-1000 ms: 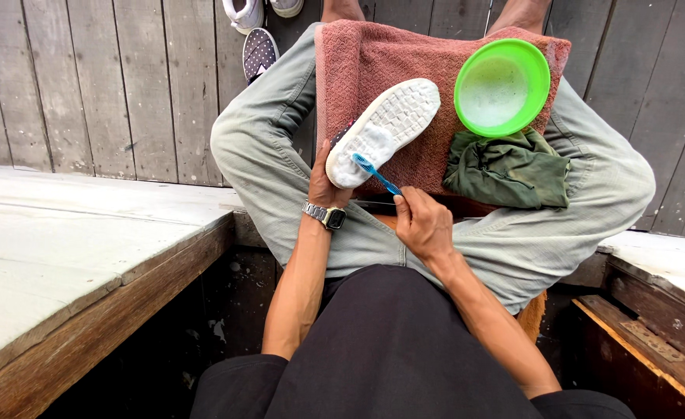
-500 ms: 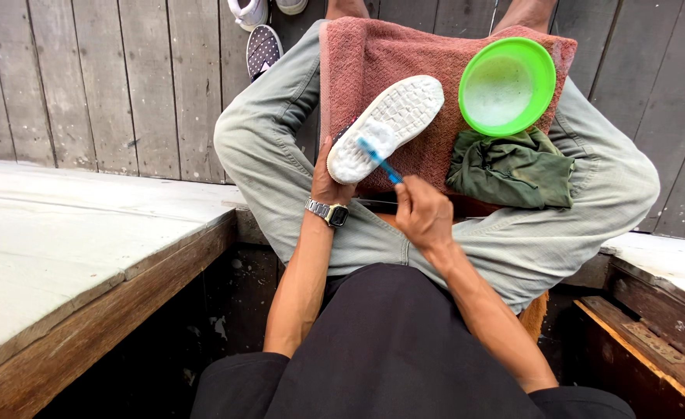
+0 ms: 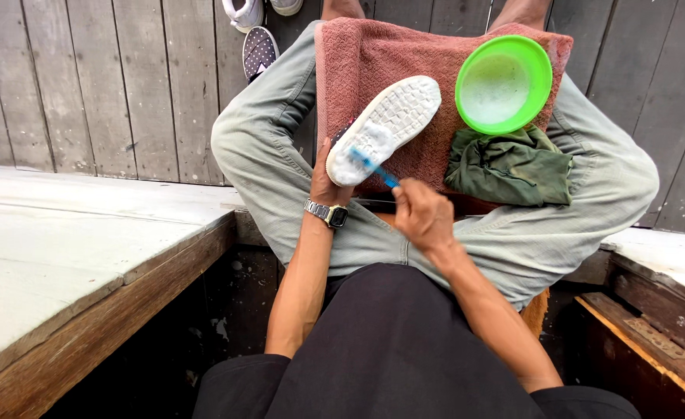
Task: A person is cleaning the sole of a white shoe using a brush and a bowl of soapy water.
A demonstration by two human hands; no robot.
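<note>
My left hand, with a wristwatch on its wrist, grips the heel end of a shoe turned sole up, its white ridged sole soapy near the heel. My right hand holds a blue toothbrush whose head rests on the heel part of the sole. The shoe lies over a reddish-pink towel spread across my lap. A bright green bowl with cloudy water sits on the towel to the right. A crumpled dark green cloth lies just below the bowl.
I sit with knees spread in pale grey-green trousers. A wooden bench top runs along my left and another wooden edge on my right. On the grey plank floor lie a dotted dark shoe and a white shoe.
The brush head has slid along the sole toward the heel, and my right hand has shifted slightly left with it. My left hand keeps its hold on the shoe.
</note>
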